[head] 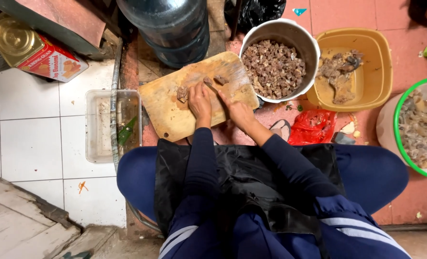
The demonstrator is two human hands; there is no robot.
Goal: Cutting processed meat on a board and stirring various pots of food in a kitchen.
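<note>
Person sits low w/ knees apart, black apron over blue trousers. Worn wooden cutting board (175,112) lies on the floor just beyond the knees. L hand (200,101) presses down on brown meat chunks (182,92) at board centre, fingers curled over them. R hand (239,112) sits just right of it, closed on a knife handle; blade (213,86) angles far-left toward the meat, partly hidden. Far right of board, touching its edge: round metal pot (314,52) full of small diced meat pieces (273,67). Right of pot: yellow plastic basin (381,62) w/ uncut scraps. Far right edge: green-rimmed bowl (399,103) of pale pieces. Left of board: clear plastic tray (94,129) on white tiles.
</note>
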